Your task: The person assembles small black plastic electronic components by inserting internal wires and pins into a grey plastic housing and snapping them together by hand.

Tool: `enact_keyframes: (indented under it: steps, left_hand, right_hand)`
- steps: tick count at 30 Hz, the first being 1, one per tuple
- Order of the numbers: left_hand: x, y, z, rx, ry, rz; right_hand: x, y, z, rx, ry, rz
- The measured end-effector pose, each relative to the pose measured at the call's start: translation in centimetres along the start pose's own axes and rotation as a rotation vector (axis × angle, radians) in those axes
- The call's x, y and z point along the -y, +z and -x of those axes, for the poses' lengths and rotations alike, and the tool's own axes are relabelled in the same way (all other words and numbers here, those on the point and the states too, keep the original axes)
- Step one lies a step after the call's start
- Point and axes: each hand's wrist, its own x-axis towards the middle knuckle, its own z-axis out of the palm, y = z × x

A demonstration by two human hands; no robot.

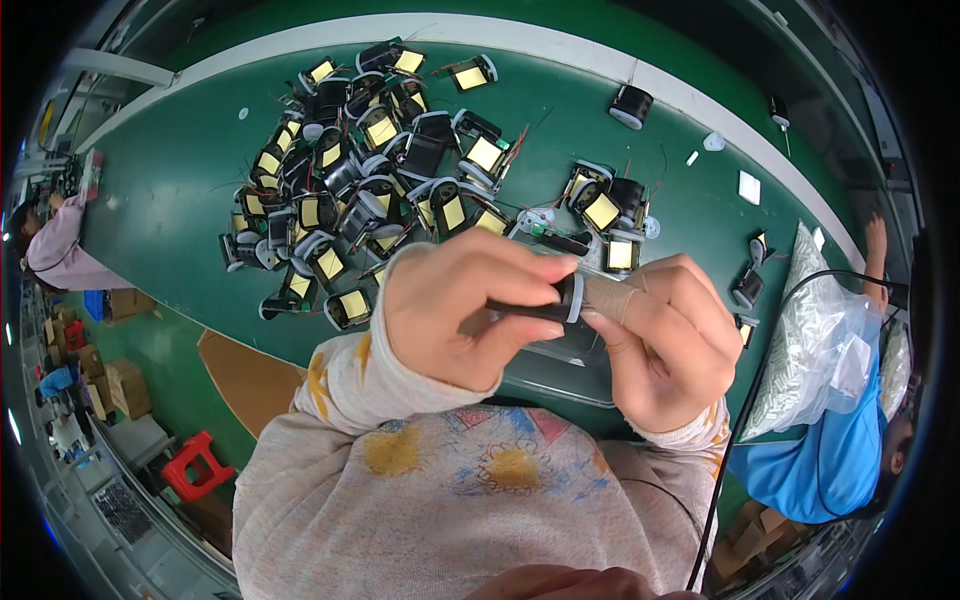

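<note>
At the far left a co-worker in a pink sleeve (62, 240) sat by the edge of the green desk (150, 210), with a red stool (197, 466) standing on the floor lower down. Next came a heaped pile of black units (340, 180), many bearing yellow pads, wires sticking out here and there. The left grip (445, 310) was closed around a dark cylindrical part (540, 311) — thumb below, fingers above — so that the part lay sideways between the fingertips, its pale ring (576, 298) facing right. Under the hands a clear tray (550, 375) rested on the desk, partly covered by them. Just beyond the hands sat a smaller cluster of black units (601, 211), and a lone black unit (631, 106) stood well apart toward the far edge. The right grip (675, 335) had its thumb and a tan-wrapped finger (608, 298) against the ringed end of the part — whether it pinched or merely pressed there, I could not tell. Farther right were a white block (749, 187), a clear bag of small white pieces (790, 375), a black cable (745, 405) in front of it, and a co-worker in blue (815, 465).
</note>
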Motion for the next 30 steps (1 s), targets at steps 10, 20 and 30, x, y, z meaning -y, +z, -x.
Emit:
enact_keyframes:
  steps: [10, 20, 30]
  left_hand:
    - [4.7, -2.3, -4.7, 0.074, -0.029, -0.416]
    - [12.7, -0.7, -11.2, 0.531, -0.317, -1.065]
    - [11.7, -1.0, -9.3, 0.288, 0.036, -1.261]
  right_hand:
    - [-8.0, 1.8, -2.7, 0.138, 0.461, -0.297]
    - [-22.8, -0.3, -6.5, -0.176, 1.134, -0.451]
    - [-2.2, -2.5, 2.3, 0.249, 0.412, 0.444]
